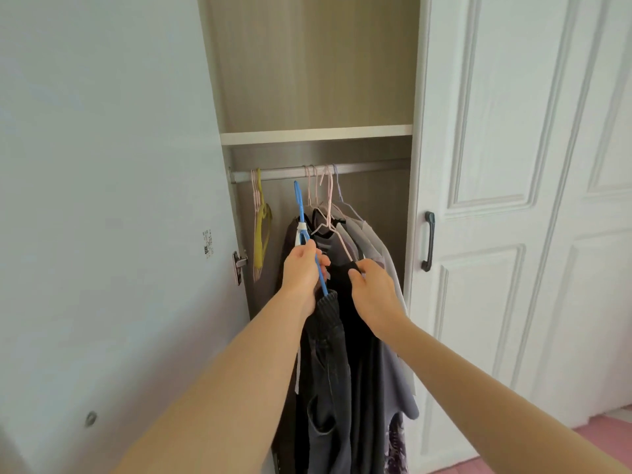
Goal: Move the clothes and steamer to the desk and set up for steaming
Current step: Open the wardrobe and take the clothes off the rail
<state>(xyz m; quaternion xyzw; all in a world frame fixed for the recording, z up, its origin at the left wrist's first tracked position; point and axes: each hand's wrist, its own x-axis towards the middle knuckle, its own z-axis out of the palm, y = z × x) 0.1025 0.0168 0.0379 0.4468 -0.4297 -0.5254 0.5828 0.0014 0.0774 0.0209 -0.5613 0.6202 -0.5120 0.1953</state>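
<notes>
Hanging in open wooden wardrobe [318, 63]: dark and grey clothes [376, 336] on pink wire hangers [329, 196] along metal rail [284, 173], yellow hanger [262, 230] at left. Left hand [302, 271] fingers curled round blue plastic hanger [300, 206], hook just below rail, dark denim garment [328, 371] draped beneath. Right hand [376, 295] pinching black garment [345, 278] alongside.

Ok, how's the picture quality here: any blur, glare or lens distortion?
Head view: soft, even light, no glare; the wide angle bows the wardrobe door; the left hand, right hand and blue hanger look slightly soft; the dark clothes lose detail in shadow.
</notes>
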